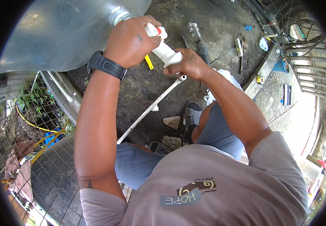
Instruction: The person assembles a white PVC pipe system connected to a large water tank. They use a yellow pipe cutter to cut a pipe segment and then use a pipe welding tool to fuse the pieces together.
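Note:
My left hand [133,42], with a black watch at its wrist, is wrapped round the upper part of a white plastic valve [162,51] with a red mark on it. The fingers of my right hand [191,64] close round the ribbed lower end of the same valve. The valve slants down to the right from a metal threaded fitting [118,16] on a large shiny metal tank [65,35]; my left hand hides where they meet. Below my right hand, a thin white pipe [148,110] with fittings runs down to the left.
A yellow handle [149,62] and a dark power tool [202,51] lie on the dirty floor. Farther right are a rusty wrench [242,56], a tape measure [260,80] and coiled cables [302,34]. A white plastic bag [229,78] lies beside my leg. Wire mesh [27,124] stands at left.

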### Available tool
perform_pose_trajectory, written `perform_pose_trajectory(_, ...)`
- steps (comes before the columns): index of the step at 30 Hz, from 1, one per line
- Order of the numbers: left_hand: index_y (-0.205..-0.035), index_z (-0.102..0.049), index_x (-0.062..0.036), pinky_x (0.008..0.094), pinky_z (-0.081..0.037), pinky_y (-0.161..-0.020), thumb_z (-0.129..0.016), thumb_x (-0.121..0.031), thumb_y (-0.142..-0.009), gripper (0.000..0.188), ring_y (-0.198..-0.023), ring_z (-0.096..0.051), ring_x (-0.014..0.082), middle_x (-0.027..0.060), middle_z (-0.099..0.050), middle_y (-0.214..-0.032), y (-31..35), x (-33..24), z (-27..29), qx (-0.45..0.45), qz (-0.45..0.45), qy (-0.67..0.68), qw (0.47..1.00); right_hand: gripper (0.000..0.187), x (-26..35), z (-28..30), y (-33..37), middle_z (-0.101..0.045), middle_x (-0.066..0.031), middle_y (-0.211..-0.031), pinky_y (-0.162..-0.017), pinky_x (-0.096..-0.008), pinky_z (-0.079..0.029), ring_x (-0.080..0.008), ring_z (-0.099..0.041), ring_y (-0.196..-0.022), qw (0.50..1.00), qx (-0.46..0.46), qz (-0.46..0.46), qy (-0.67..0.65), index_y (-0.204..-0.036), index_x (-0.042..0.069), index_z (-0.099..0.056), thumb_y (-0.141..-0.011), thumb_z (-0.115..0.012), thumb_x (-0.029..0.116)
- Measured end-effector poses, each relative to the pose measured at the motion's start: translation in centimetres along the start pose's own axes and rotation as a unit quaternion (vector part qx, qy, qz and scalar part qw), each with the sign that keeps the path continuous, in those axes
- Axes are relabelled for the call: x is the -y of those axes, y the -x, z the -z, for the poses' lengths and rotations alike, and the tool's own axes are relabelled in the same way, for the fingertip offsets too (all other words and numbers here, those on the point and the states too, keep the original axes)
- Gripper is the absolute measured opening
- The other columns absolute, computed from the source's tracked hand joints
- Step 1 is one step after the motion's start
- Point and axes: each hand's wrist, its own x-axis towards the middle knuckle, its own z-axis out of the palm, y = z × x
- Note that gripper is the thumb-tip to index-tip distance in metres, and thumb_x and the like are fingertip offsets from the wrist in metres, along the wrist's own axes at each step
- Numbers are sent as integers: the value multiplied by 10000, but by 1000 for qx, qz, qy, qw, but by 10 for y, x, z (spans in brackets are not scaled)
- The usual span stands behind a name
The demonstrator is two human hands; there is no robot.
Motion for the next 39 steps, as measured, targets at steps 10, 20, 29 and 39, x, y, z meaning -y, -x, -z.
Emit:
perform_pose_trajectory(10, -1138, -655, -43, 335, -499, -838, -735, -284, -780, 439, -911, -661, 245, 132, -693, -997, -5, 8, -1, 36, -22, 61, 997, 796, 27, 47, 49, -665, -105, -1002, -649, -303, -534, -180, -640, -787, 976, -44, -39, 210, -1325, 3, -500, -754, -780, 483)
perform_pose_trajectory(20, -1275, -563, -20, 392, -462, -948, -750, -336, -791, 607, -1091, -614, 347, 201, -638, -1181, -2, -21, -4, 72, -35, -104, 991, 628, -77, 134, 342, -666, -138, -1063, -806, -309, -550, -194, -656, -871, 867, -484, -59, 102, -1339, 65, -520, -888, -659, 478)
perform_pose_trajectory(29, -1345, -497, -53, 428, -481, -937, -819, -311, -697, 768, -1107, -618, 364, 207, -633, -1208, -9, -35, 0, 128, -31, -228, 965, 462, -256, -25, 325, -691, -204, -1045, -907, -424, -507, -354, -652, -1022, 905, -283, -302, 102, -1176, 69, -649, -810, -721, 341)
perform_pose_trajectory(39, -1369, -469, -40, 426, -480, -954, -856, -280, -661, 842, -1125, -612, 359, 206, -625, -1228, -3, -33, 0, 130, -27, -232, 964, 229, -312, -118, 252, -653, -94, -1118, -758, -423, -556, -299, -677, -972, 879, -99, -286, 368, -1084, 153, -641, -893, -516, 174)
